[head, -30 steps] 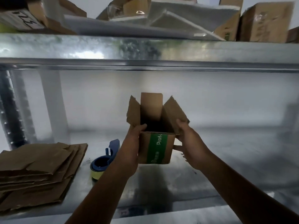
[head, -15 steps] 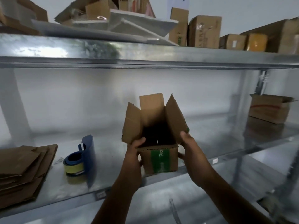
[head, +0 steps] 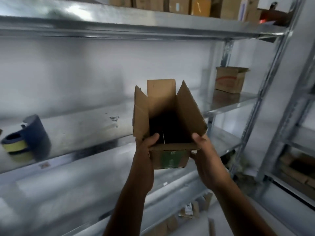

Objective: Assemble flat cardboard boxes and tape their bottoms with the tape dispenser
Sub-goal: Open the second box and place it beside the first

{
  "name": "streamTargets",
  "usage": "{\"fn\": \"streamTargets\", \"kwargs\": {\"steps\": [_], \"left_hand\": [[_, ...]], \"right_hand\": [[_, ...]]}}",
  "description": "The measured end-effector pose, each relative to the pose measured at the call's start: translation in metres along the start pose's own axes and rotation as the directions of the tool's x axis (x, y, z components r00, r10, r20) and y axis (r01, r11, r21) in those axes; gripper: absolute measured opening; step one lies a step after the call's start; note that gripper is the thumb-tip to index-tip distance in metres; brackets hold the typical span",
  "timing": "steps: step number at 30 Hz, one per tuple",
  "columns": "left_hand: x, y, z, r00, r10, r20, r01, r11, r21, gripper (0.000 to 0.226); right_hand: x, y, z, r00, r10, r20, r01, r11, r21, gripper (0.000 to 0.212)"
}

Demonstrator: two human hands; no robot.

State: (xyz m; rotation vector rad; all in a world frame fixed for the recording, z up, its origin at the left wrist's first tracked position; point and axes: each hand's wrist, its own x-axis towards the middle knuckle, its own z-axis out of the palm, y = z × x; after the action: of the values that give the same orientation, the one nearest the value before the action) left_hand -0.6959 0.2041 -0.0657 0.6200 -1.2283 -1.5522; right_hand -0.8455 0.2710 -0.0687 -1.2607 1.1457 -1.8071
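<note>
An assembled brown cardboard box [head: 170, 158] with a green printed band is held in the air in front of the metal shelf, its top flaps standing open and its dark inside facing me. My left hand [head: 146, 147] grips its left side with the thumb hooked over the rim. My right hand [head: 203, 150] grips the right side, thumb on the rim under the right flap. The blue tape dispenser [head: 29, 137] with a yellowish tape roll stands on the shelf [head: 81, 132] at the far left, away from both hands.
A closed cardboard box [head: 229, 80] sits on the shelf section to the right. Several boxes line the top shelf [head: 196, 5]. Metal uprights [head: 265, 106] stand at the right. Cardboard pieces lie low on the floor [head: 190, 208].
Both hands have lifted the box off the shelf and carried it to the right and toward me. The view has swung right; the stack of flat cardboard is out of view.
</note>
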Motion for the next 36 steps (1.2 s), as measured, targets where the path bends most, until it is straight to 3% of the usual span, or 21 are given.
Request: {"fn": "streamTargets", "kwargs": {"steps": [8,15,19,22,24,27,29,32,34,36], "left_hand": [[-0.020,-0.041,0.075,0.995,-0.065,0.079,0.061,0.997,0.051,0.061],[0.016,-0.057,0.129,0.978,-0.118,0.169,0.111,0.993,0.049,0.076],[0.058,-0.066,0.157,0.983,-0.129,0.129,0.126,0.992,0.034,0.064],[0.100,-0.071,0.174,0.976,-0.205,0.075,0.206,0.979,-0.008,0.039],[0.131,-0.073,0.183,0.965,-0.253,0.067,0.256,0.966,-0.046,0.039],[0.174,-0.069,0.198,0.957,-0.276,0.088,0.282,0.957,-0.073,0.047],[0.203,-0.063,0.210,0.951,-0.280,0.129,0.292,0.953,-0.083,0.051],[0.243,-0.060,0.230,0.967,-0.232,0.107,0.245,0.961,-0.130,0.043],[0.267,-0.062,0.245,0.972,-0.232,0.043,0.236,0.964,-0.124,0.059],[0.292,-0.071,0.264,0.969,-0.245,0.014,0.245,0.961,-0.129,0.068]], "right_hand": [[-0.044,-0.018,-0.089,0.998,0.018,-0.052,-0.019,0.999,-0.029,0.068],[-0.021,-0.032,-0.153,0.997,-0.006,-0.081,-0.001,0.996,-0.084,0.067],[0.020,-0.037,-0.186,0.996,-0.026,-0.082,0.018,0.995,-0.099,0.060],[0.061,-0.046,-0.209,0.999,-0.023,-0.040,0.015,0.980,-0.197,0.067],[0.089,-0.054,-0.225,0.999,-0.024,-0.041,0.010,0.950,-0.312,0.066],[0.133,-0.061,-0.248,0.991,-0.061,-0.116,-0.011,0.841,-0.541,0.047],[0.163,-0.059,-0.263,0.989,-0.096,-0.115,-0.016,0.699,-0.715,0.043],[0.204,-0.046,-0.293,0.995,-0.089,-0.046,-0.003,0.433,-0.901,0.050],[0.227,-0.036,-0.314,0.996,-0.083,-0.038,-0.013,0.277,-0.961,0.058],[0.247,-0.028,-0.333,0.995,-0.096,-0.019,0.000,0.195,-0.981,0.061]]}}
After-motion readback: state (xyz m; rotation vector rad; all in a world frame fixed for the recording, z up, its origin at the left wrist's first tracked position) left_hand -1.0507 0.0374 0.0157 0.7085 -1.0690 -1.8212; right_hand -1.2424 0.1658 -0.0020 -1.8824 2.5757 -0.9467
